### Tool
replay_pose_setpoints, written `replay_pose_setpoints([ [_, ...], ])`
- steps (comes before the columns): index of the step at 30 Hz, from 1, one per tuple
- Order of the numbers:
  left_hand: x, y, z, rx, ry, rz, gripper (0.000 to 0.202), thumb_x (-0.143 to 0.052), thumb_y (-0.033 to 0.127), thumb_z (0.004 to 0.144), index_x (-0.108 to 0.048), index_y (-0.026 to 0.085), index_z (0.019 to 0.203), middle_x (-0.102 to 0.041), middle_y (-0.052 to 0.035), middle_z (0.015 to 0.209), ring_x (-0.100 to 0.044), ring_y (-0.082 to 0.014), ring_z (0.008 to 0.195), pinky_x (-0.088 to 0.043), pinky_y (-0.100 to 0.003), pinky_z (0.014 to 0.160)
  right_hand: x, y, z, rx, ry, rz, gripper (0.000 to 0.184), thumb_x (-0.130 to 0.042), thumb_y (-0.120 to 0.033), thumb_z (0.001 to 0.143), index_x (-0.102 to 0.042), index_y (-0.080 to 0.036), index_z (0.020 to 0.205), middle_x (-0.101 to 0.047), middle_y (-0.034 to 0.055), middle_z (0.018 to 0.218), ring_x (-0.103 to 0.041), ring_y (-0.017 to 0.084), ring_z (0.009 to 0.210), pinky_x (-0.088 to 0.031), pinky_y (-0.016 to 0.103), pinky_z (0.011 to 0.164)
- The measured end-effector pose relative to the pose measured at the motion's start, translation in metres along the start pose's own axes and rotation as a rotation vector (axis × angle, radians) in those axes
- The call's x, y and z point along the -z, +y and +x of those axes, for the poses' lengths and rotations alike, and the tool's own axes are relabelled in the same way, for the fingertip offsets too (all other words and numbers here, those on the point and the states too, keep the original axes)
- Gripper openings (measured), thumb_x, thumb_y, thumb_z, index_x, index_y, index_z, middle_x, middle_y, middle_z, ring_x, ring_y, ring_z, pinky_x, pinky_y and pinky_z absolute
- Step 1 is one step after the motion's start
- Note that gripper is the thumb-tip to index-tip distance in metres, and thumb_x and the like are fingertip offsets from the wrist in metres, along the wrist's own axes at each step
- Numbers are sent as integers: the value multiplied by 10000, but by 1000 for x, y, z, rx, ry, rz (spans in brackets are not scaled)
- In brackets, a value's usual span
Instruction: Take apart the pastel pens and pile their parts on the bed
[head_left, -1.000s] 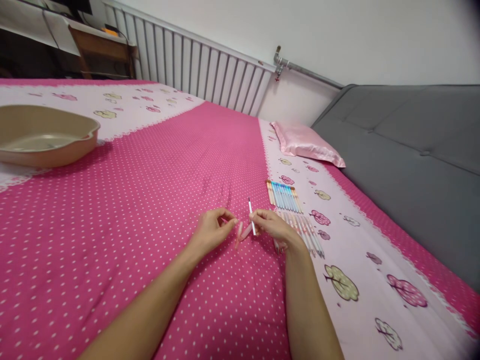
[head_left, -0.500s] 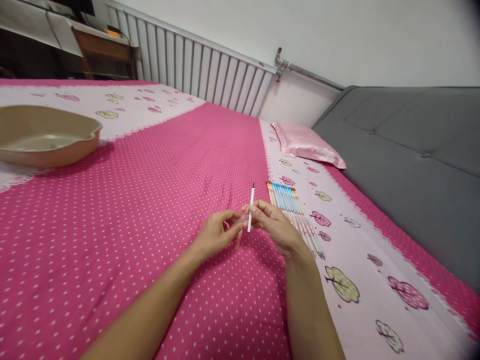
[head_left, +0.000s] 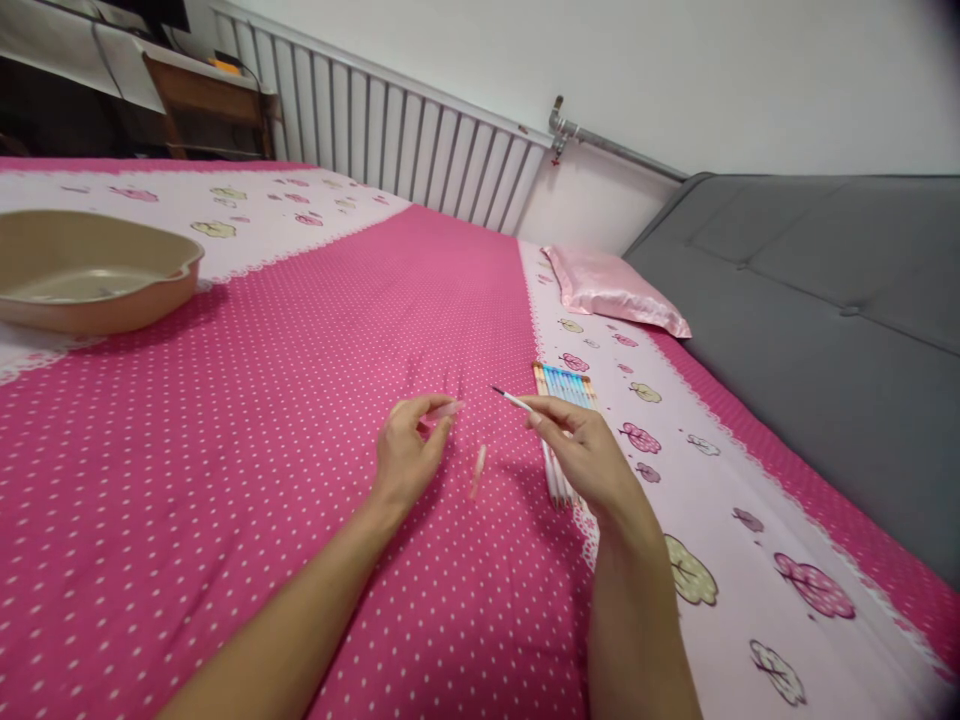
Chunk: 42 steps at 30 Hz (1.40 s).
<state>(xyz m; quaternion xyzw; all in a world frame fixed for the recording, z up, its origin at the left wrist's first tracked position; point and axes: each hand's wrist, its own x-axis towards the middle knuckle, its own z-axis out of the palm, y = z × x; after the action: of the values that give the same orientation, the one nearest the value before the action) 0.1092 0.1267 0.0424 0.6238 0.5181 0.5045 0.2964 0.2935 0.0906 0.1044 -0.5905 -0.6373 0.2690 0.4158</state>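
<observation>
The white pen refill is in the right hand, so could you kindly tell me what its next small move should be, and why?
Probably ease the right hand leftward, bringing the white pen refill to the pink tube: the refill's dark tip points roughly that way, the left hand pinches the tube, and a gap separates the two pieces.

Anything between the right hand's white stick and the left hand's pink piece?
Nothing visible stands between the white stick and the pink piece in the left hand; the other pink piece lies on the bedsheet, clear of that gap.
</observation>
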Motion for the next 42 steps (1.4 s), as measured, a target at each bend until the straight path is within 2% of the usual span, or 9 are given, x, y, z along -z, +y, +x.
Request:
replay_pose_setpoints([
  [4, 1, -1, 0, -100, 37, 57, 220, -552, 330, 812, -681, 191, 923, -672, -51, 915, -574, -185, 878, -477, -271, 676, -3, -6, -2, 14, 2, -186, 261, -499, -233, 838, -699, -241, 1005, -698, 25, 1047, -605, 193, 1000, -426, 329, 876],
  [8, 1, 0, 0, -106, 36, 75, 201, -563, 326, 806, -692, 207, 903, -681, -42, 904, -572, -192, 885, -476, -282, 686, -7, -7, -3, 15, 9, -300, 274, -477, -214, 848, -700, -247, 1003, -700, 27, 1047, -617, 197, 987, -438, 339, 865],
  [17, 0, -1, 0, -92, 53, 81, 179, -577, 330, 792, -699, 230, 876, -686, -33, 903, -573, -203, 905, -468, -317, 752, -11, -5, -2, -15, 3, -389, 291, -477, -172, 843, -700, -246, 1013, -707, 27, 1026, -628, 199, 946, -448, 344, 845],
  [24, 0, -3, 0, -164, 75, 128, 167, -585, 300, 792, -706, 223, 879, -695, -34, 892, -568, -200, 897, -453, -328, 783, -13, -6, -3, -19, -9, -457, 288, -475, -183, 860, -697, -235, 1036, -705, 44, 1007, -621, 207, 919, -443, 342, 824],
  [27, -1, -4, -1, -233, 54, 224, 155, -593, 276, 792, -715, 233, 878, -701, -31, 864, -561, -199, 865, -438, -332, 778, -15, -4, -3, 23, 1, -547, 295, -453, -196, 881, -699, -216, 1042, -692, 77, 942, -597, 226, 887, -432, 359, 809],
  [30, -2, -5, 0, -280, -7, 278, 159, -601, 298, 799, -724, 231, 874, -702, -33, 801, -547, -196, 792, -430, -318, 705, -18, -2, -1, 91, 28, -609, 293, -446, -193, 890, -709, -203, 1021, -662, 92, 882, -562, 235, 861, -422, 366, 796],
  [36, -4, -7, 1, -353, -54, 258, 189, -614, 324, 802, -725, 200, 892, -702, -35, 754, -527, -182, 716, -430, -325, 685, -17, 4, 2, 233, 95, -620, 275, -470, -138, 869, -715, -202, 976, -642, 87, 916, -528, 232, 907, -428, 360, 791],
  [42, -4, -7, 0, -358, -85, 208, 213, -601, 337, 811, -723, 182, 891, -700, -44, 737, -530, -176, 690, -429, -329, 675, -17, 7, 5, 342, 148, -651, 282, -472, -101, 855, -716, -202, 954, -642, 93, 948, -520, 237, 949, -449, 359, 765],
])
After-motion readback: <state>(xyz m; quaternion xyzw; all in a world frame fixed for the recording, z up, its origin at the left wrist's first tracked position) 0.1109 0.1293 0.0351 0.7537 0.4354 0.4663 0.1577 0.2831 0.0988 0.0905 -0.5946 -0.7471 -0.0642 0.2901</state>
